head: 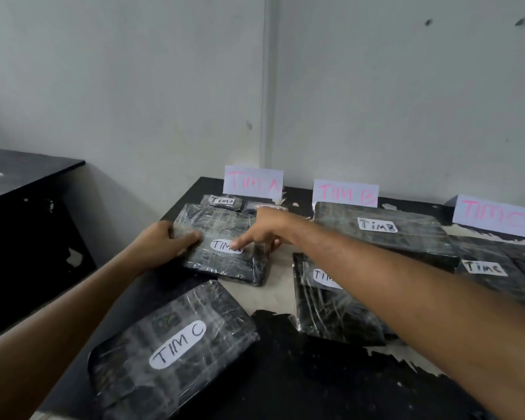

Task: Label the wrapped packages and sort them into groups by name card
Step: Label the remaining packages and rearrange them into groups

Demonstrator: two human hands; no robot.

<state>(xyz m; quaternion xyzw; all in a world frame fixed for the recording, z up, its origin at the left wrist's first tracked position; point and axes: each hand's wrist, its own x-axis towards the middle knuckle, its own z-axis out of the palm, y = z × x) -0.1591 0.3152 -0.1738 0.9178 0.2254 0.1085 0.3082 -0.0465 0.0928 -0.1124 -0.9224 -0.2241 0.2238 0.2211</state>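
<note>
A black plastic-wrapped package [225,262] with a white oval label reading "TIM" lies in front of the TIM A name card [253,182]. My left hand [164,244] grips its left edge, thumb on top. My right hand [261,228] lies over its right side, and my thumb presses on the label while the fingers curl round the right edge. A package labelled TIM C [173,347] lies nearest me. Another labelled package [334,301] sits partly under my right forearm. The TIM B card [345,193] and TIM C card [492,215] stand at the back.
A package labelled TIM B [382,231] lies before its card, and packages labelled TIM C [491,274] lie at the right. Small labelled packages [222,202] sit by the TIM A card. The worn black table [315,383] ends near me; another black table [28,174] stands left.
</note>
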